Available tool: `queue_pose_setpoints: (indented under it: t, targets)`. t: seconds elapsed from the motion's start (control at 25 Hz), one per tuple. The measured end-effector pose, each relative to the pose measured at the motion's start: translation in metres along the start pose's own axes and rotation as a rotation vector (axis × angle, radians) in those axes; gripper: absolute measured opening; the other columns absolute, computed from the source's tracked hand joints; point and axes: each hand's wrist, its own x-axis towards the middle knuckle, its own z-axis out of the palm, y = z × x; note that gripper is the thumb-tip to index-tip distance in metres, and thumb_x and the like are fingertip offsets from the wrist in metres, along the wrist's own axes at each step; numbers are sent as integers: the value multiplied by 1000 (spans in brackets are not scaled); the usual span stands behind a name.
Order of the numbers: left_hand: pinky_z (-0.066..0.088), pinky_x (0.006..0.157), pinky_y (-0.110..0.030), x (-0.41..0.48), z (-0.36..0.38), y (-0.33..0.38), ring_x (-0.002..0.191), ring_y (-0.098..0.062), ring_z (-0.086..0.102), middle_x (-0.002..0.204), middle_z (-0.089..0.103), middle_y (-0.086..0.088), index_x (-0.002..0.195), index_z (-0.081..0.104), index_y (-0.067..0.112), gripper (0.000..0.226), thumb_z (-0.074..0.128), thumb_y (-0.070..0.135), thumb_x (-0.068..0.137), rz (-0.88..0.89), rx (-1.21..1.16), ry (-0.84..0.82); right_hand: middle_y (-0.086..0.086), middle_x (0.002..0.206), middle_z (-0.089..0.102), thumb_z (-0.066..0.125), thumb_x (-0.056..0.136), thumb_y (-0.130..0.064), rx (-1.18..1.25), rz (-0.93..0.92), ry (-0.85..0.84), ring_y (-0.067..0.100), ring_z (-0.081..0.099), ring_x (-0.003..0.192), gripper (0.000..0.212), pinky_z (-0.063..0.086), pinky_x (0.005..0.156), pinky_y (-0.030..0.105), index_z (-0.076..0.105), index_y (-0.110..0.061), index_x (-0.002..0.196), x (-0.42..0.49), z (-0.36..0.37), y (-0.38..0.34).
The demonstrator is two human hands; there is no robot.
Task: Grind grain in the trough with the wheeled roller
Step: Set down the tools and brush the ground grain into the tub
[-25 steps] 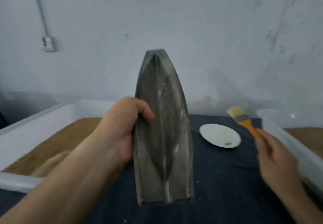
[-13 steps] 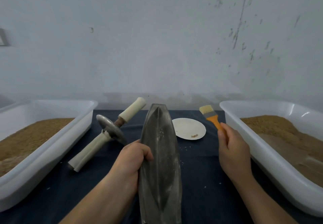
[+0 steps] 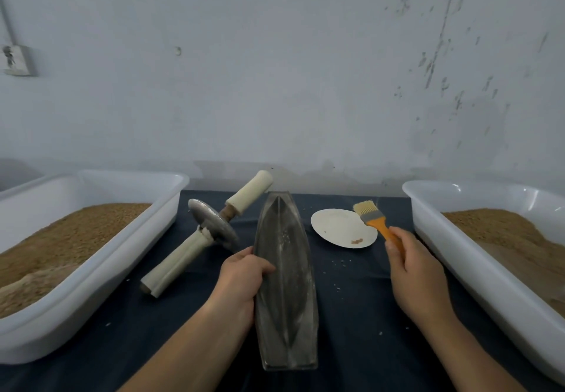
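Metal trough (image 3: 287, 300) in curled left hand (image 3: 241, 281)

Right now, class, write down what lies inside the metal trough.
Inside the trough only pale dusty streaks and a few specks show, no heap of grain. The left hand covers a patch by its left rim.

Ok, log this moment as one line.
left hand: grips trough rim | right hand: holds brush handle | roller: lying on cloth, untouched | plate: few crumbs

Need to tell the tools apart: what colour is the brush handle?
The brush handle is orange, clearest in the head view.
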Motion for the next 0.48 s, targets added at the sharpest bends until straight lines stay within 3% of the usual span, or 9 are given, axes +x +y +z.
queue_pose_setpoints:
  t: [0.16,0.36,0.48]
  targets:
    - [57,55,-36,1,2,5,68,-33,73,83,74,-20,94,75,6,37,51,-13,74,11,72,-6,-8,98,57,39,106,-36,-36,-10,-64,7,56,84,35,51,77,36,56,-31,137,-3,2,-7]
    - [55,51,-28,-2,2,8,65,-25,73,81,74,-16,85,78,10,37,51,-13,74,69,157,-20,-9,99,53,32,107,-41,-107,3,-208,7,55,90,41,48,95,46,47,-35,145,-4,7,-19]
    - [53,48,-25,-5,3,9,62,-20,72,78,75,-11,89,77,9,37,50,-13,77,89,185,-17,-11,103,51,28,108,-45,-142,0,-279,6,53,97,45,44,101,44,38,-39,151,-4,11,-24]
